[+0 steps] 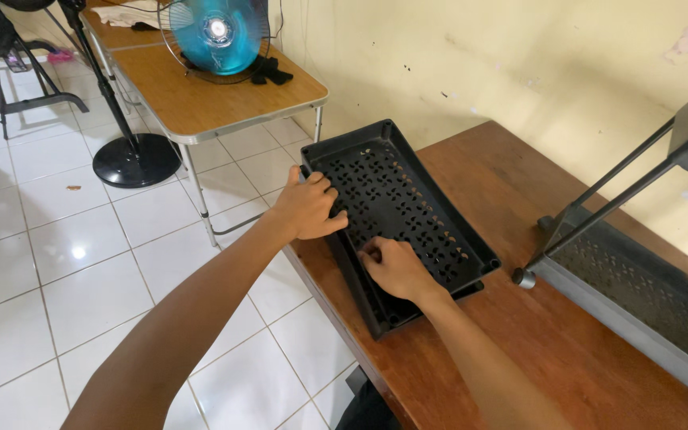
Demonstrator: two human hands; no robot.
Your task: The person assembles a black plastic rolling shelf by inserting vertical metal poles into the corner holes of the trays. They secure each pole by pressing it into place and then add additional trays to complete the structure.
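Observation:
A black perforated plastic tray (408, 199) lies tilted on top of a second black tray (384, 314) at the near-left edge of a brown wooden table (519, 342). My left hand (308, 207) grips the upper tray's left rim, fingers curled over its edge. My right hand (392, 267) presses on the tray's near end, fingers closed on the rim where the two trays meet. Both forearms reach in from the bottom of the view.
A dark metal shelf frame (639, 279) with thin rods and a perforated base stands at the table's right. A folding table (209, 91) with a blue fan (216, 32) is behind, beside a black round stand base (135, 159) on the white tile floor.

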